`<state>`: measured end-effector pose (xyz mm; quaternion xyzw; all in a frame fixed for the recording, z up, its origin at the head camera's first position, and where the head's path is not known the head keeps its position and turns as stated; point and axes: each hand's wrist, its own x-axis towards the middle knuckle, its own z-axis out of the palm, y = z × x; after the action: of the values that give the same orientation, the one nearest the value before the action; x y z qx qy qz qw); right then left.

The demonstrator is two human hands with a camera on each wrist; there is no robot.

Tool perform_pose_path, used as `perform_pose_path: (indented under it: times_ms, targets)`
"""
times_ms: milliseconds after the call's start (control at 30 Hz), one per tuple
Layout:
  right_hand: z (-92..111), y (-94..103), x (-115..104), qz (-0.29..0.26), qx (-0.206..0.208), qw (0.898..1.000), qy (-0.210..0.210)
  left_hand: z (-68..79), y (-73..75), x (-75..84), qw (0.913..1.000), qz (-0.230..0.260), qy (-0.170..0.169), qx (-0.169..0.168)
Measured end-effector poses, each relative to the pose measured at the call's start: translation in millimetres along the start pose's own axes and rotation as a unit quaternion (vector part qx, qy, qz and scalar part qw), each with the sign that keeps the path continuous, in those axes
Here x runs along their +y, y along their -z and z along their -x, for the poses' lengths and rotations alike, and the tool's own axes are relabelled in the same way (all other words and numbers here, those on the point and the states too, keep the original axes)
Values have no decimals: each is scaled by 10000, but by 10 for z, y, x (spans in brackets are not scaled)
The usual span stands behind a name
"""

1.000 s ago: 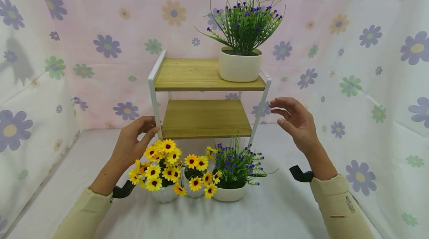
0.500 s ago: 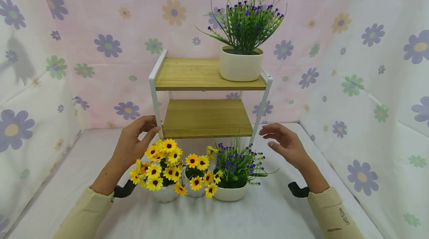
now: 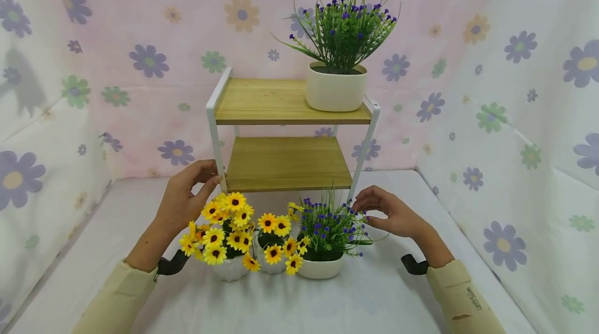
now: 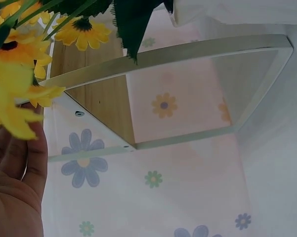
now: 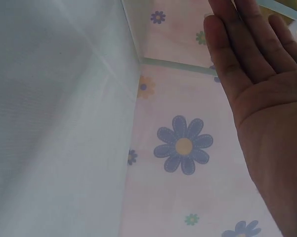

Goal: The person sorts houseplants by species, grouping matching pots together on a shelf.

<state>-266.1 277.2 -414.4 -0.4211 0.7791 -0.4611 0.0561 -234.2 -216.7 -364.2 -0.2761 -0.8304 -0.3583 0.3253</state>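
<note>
A two-tier wooden shelf (image 3: 287,162) with a white frame stands in the middle of the head view. My left hand (image 3: 187,193) pinches its left front post, thumb in front. In the left wrist view the fingers (image 4: 34,163) are partly covered by yellow petals. My right hand (image 3: 390,214) is by the lower right post, its fingers loosely bent at the edge of a purple-flowered plant (image 3: 327,227) in a low white pot. Extended fingers (image 5: 257,44) show in the right wrist view. A taller purple-flowered potted plant (image 3: 337,87) sits on the top board's right side.
Two white pots of yellow flowers, the larger on the left (image 3: 229,240) and a smaller one (image 3: 273,240), stand before the shelf on the white cloth-covered table (image 3: 299,308). Flower-print fabric (image 3: 178,79) hangs behind and along both sides.
My right hand has come down and inward from beside the shelf's upper right to the lower right post and purple flowers. The left hand and the plants keep their places.
</note>
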Motion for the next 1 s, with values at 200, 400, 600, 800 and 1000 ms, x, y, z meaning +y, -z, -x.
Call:
perform_pose_path:
  times_ms: [200,400,600,800,1000]
  targets:
    - [18,-89,25,420,-331,9970,-568,-2,-11,0,9999,42,94,-30]
    - [-21,-249,19,471,-895,9891,-1068,7,-12,-8,10000,46,83,-2]
    - [-33,-430,-36,981,-1274,9796,-1204,7,-5,-1,10000,75,31,26]
    - [-106,-600,-242,954,-1663,9762,-1018,5,-1,19,10000,95,11,30]
    - [-165,-668,-473,1156,-1508,9796,-655,2,-6,22,10000,77,39,42]
